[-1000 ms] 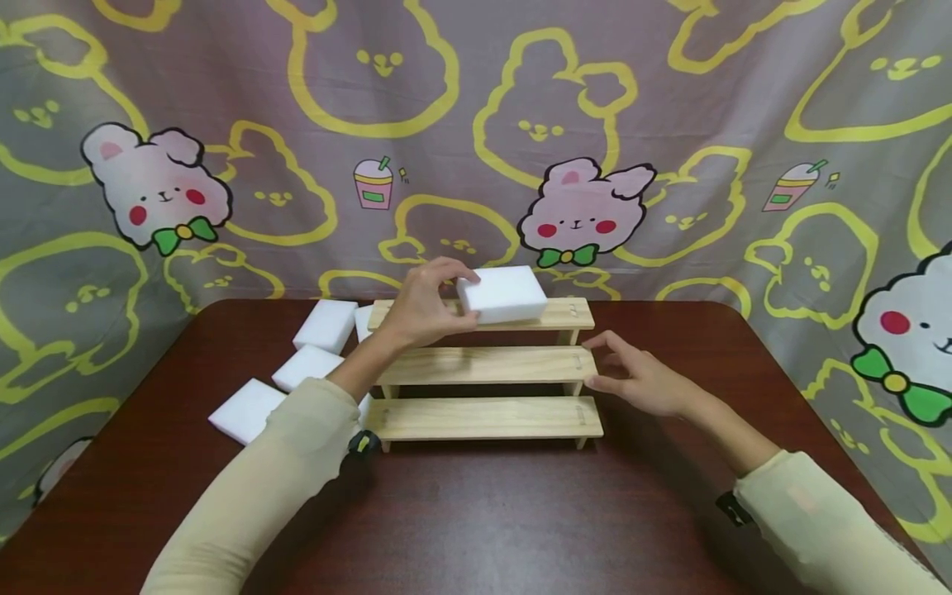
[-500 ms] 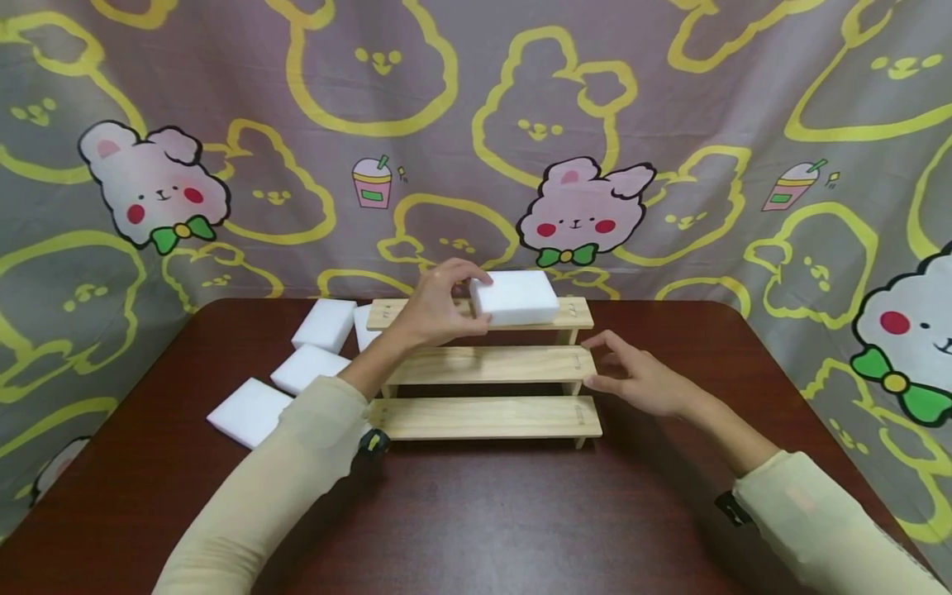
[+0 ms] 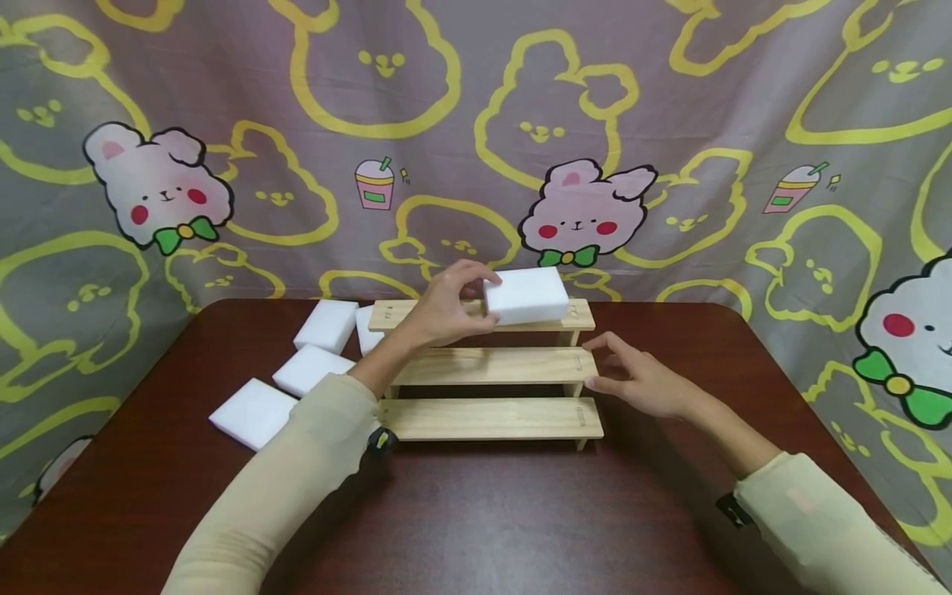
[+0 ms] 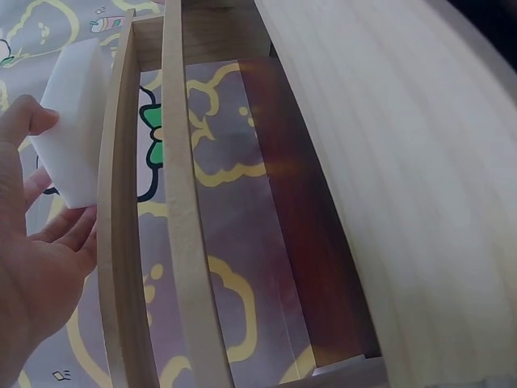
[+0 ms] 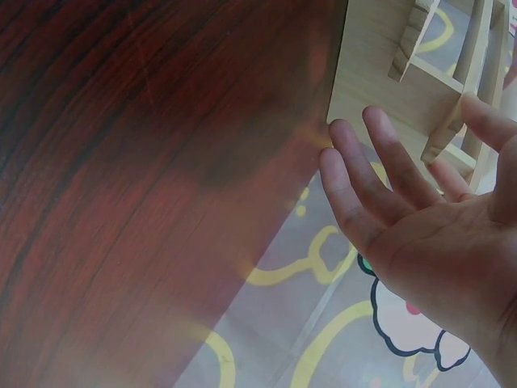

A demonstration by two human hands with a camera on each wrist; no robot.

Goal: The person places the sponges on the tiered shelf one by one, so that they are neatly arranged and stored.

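Note:
My left hand (image 3: 454,306) pinches a white foam block (image 3: 525,295) at its left end, thumb at the front and fingers behind. The block overlaps the right half of the top step of a three-tier wooden stand (image 3: 491,420). In the left wrist view, the foam block (image 4: 74,121) is right at the top board's edge. My right hand (image 3: 643,382) is at the right end of the middle step, thumb at its front edge and index finger at its back edge. Its other fingers extend loosely in the right wrist view, away from the wood.
Several more white foam blocks (image 3: 256,413) lie on the dark red-brown table (image 3: 491,512) left of the stand, one partly behind it. A cartoon-print curtain (image 3: 461,99) hangs close behind the table and along both sides.
My left hand has moved the foam block to the right along the top step. The right hand stays in place at the middle step's end.

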